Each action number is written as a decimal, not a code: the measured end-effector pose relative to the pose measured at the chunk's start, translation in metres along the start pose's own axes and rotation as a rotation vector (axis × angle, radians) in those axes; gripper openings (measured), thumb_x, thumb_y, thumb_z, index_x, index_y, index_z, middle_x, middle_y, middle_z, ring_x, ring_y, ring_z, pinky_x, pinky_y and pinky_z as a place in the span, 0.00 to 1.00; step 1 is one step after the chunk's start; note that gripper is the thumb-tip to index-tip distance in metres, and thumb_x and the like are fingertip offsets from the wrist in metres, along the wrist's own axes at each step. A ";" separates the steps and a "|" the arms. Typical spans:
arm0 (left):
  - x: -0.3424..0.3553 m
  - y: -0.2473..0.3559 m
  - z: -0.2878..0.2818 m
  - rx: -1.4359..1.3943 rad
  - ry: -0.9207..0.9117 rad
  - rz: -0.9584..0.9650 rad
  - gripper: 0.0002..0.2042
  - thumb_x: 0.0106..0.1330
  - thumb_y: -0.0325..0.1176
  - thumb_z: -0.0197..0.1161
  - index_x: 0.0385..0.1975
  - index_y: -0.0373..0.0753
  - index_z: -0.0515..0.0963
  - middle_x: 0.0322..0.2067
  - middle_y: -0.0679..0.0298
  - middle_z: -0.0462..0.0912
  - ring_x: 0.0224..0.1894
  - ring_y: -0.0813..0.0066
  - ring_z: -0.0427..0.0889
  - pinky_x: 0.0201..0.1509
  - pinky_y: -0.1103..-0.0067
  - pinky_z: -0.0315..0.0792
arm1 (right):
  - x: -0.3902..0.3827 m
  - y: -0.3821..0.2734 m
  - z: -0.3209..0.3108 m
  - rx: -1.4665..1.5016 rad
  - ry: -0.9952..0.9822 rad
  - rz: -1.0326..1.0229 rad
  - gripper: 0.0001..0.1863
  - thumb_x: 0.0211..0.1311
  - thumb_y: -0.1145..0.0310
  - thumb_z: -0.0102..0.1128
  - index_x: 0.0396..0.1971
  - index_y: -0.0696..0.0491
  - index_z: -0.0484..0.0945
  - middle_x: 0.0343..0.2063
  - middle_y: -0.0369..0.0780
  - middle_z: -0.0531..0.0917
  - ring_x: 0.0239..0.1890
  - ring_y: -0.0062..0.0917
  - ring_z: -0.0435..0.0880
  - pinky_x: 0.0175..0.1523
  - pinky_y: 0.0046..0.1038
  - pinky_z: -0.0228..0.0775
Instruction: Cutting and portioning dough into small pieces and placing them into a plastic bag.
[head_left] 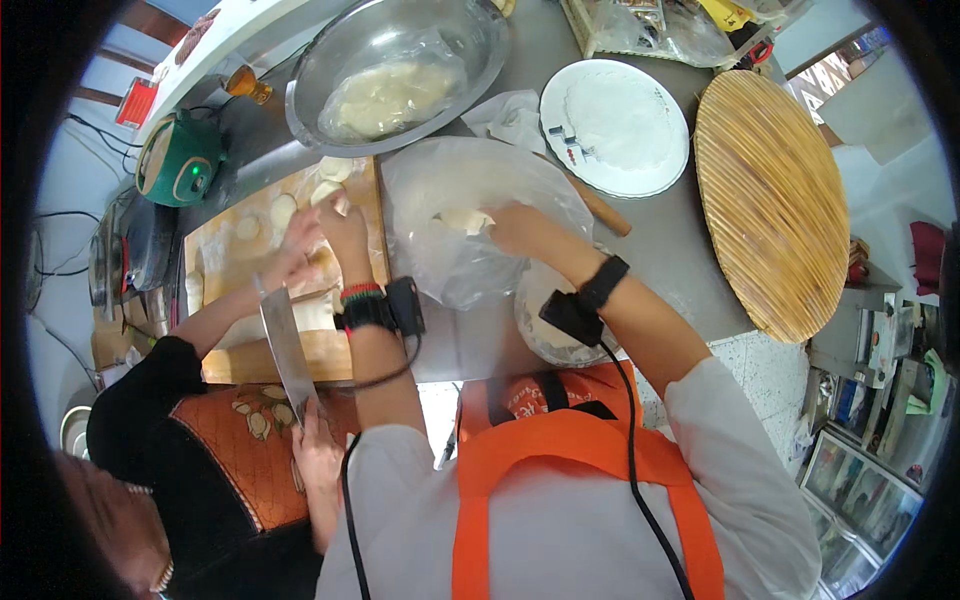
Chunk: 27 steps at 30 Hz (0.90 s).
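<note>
- A green, rounded electric cooker [180, 158] sits at the far left of the grey counter [670, 240].
- A co-worker in a black top stands on the left, one hand [292, 252] pressing on the pale wooden cutting board [262, 355], the other hand [315, 455] gripping a broad steel cleaver [287, 350] with its blade pointing up over the board.
- Small flattened rounds of pale dough [283, 208] lie scattered on the floured board.
- The person's left hand [343, 222] rests at the board's right edge, fingers curled round a small piece of dough [326, 192].
- A large steel mixing bowl [330, 60] behind the board holds a plastic-wrapped lump of dough.
- The right hand [512, 226] pinches a small dough piece [464, 220] over a clear plastic bag [470, 260], just right of the board.
- A white round plate of flour [613, 125] stands behind the hand, a wooden rolling pin [600, 210] beside it.
- A round bamboo-slat tray [772, 200] lies at the far right.
</note>
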<state>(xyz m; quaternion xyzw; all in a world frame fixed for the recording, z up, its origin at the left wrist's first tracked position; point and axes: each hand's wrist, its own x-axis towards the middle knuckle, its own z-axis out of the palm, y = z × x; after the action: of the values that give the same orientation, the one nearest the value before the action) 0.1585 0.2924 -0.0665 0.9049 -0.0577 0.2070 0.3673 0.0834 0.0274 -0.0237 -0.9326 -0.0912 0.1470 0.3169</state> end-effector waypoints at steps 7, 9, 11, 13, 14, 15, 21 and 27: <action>0.045 -0.124 0.030 0.476 0.155 -0.154 0.21 0.50 0.36 0.55 0.42 0.31 0.68 0.39 0.43 0.72 0.43 0.49 0.70 0.48 0.67 0.63 | -0.024 0.008 -0.041 0.197 0.025 0.016 0.14 0.54 0.67 0.45 0.38 0.58 0.72 0.34 0.50 0.75 0.39 0.40 0.71 0.44 0.37 0.63; 0.049 -0.141 0.026 0.486 0.105 -0.140 0.22 0.50 0.38 0.56 0.43 0.32 0.68 0.39 0.43 0.72 0.43 0.49 0.70 0.48 0.67 0.63 | -0.027 0.016 -0.045 0.341 0.132 -0.031 0.13 0.54 0.68 0.47 0.36 0.60 0.72 0.34 0.47 0.76 0.37 0.36 0.73 0.42 0.32 0.64; 0.044 -0.143 0.028 0.497 0.058 -0.132 0.22 0.50 0.39 0.56 0.44 0.33 0.68 0.39 0.43 0.72 0.43 0.50 0.71 0.49 0.67 0.63 | -0.023 0.025 -0.045 0.422 0.126 0.007 0.12 0.52 0.70 0.47 0.34 0.60 0.73 0.32 0.47 0.76 0.36 0.37 0.74 0.42 0.31 0.64; 0.049 -0.119 0.034 0.304 -0.093 -0.122 0.23 0.49 0.42 0.58 0.43 0.34 0.69 0.36 0.45 0.74 0.40 0.50 0.73 0.46 0.66 0.65 | -0.027 0.037 -0.051 0.488 0.128 0.051 0.10 0.50 0.71 0.47 0.31 0.59 0.74 0.31 0.48 0.76 0.36 0.38 0.74 0.42 0.31 0.64; 0.050 -0.114 0.028 0.599 -0.112 -0.018 0.25 0.46 0.43 0.61 0.41 0.32 0.70 0.32 0.48 0.76 0.36 0.54 0.76 0.40 0.69 0.69 | -0.027 0.034 -0.054 0.562 0.113 0.028 0.10 0.50 0.72 0.46 0.30 0.60 0.73 0.31 0.47 0.77 0.34 0.35 0.75 0.41 0.29 0.65; 0.049 -0.110 0.023 0.607 -0.106 -0.023 0.25 0.46 0.43 0.61 0.41 0.32 0.70 0.32 0.48 0.76 0.36 0.54 0.76 0.40 0.69 0.69 | -0.027 0.032 -0.056 0.636 0.097 0.004 0.09 0.51 0.73 0.45 0.29 0.62 0.73 0.30 0.46 0.77 0.33 0.33 0.76 0.40 0.28 0.65; 0.020 -0.081 -0.001 0.208 -0.162 -0.453 0.22 0.41 0.39 0.69 0.31 0.30 0.71 0.26 0.59 0.76 0.26 0.72 0.75 0.30 0.80 0.69 | -0.020 0.008 -0.046 0.895 0.066 -0.026 0.13 0.52 0.75 0.43 0.36 0.62 0.73 0.27 0.43 0.78 0.28 0.21 0.76 0.36 0.22 0.67; -0.035 0.000 -0.017 -0.947 -0.111 -0.842 0.13 0.58 0.29 0.54 0.41 0.30 0.67 0.36 0.59 0.74 0.37 0.76 0.75 0.39 0.82 0.71 | -0.015 0.022 -0.039 0.786 -0.148 -0.044 0.14 0.57 0.72 0.45 0.42 0.60 0.70 0.33 0.39 0.77 0.37 0.19 0.75 0.41 0.19 0.66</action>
<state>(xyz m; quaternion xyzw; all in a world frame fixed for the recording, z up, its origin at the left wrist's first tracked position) 0.1212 0.3027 -0.0699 0.5992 0.1987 -0.0501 0.7739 0.0842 -0.0159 -0.0045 -0.7250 -0.0706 0.2308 0.6450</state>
